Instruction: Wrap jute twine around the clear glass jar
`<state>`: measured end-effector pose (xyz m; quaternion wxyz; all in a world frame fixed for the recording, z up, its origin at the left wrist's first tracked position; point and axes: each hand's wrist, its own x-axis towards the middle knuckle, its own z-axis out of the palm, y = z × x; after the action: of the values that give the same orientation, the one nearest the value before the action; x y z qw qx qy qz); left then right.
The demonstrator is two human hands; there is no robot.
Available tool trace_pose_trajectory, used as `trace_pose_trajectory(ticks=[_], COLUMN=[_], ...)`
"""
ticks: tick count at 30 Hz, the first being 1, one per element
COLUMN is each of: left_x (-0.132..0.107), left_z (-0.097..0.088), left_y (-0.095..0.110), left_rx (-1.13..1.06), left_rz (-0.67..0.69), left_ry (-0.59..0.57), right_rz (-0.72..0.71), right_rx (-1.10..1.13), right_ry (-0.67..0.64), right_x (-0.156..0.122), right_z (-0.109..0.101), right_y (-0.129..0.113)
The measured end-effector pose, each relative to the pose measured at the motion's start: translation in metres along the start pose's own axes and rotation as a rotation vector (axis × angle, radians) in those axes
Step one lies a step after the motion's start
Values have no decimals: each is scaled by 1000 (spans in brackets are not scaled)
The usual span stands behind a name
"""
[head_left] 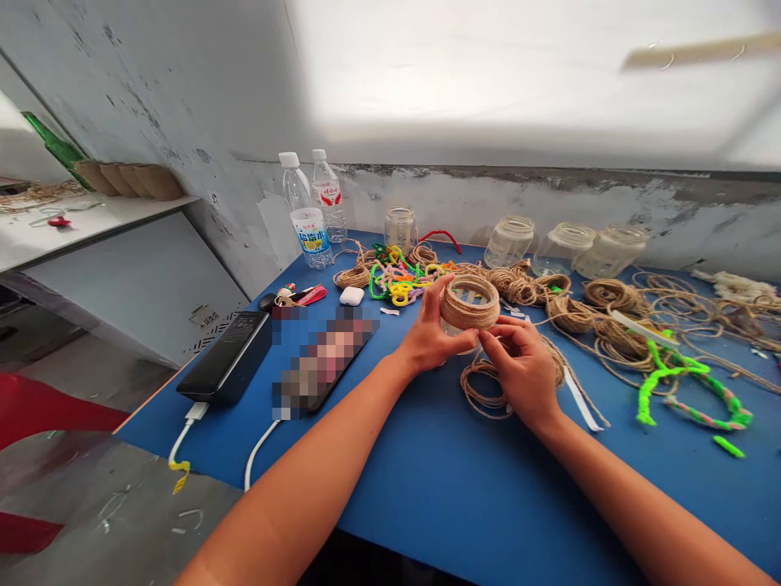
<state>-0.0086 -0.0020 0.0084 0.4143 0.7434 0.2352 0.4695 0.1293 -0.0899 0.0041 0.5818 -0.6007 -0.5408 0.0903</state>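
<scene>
left hand (430,325): clasping twine-wrapped glass jar (469,303) around its side | right hand (521,366): curled, pinching the jar's lower edge | jar: held just above blue desk (427,505), between both hands | nearby: loose jute twine coil (488,391) beneath right hand, green pipe cleaners (683,374) farther right

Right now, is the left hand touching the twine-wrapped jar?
Touching: the head view shows the left hand gripping the side of the twine-wrapped jar.
</scene>
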Motion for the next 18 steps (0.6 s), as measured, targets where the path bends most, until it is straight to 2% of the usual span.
trace_pose_trajectory(ticks=[13,18], left_x=[-1,1], left_z=[2,2], left_y=[-2,0], left_rx=[-19,-150], left_rz=[5,-113], left_ry=[20,22], right_rz=[8,-8], right_rx=[-10,-24], right_ry=[11,28], right_x=[0,0], right_z=[0,1], right_y=[1,1])
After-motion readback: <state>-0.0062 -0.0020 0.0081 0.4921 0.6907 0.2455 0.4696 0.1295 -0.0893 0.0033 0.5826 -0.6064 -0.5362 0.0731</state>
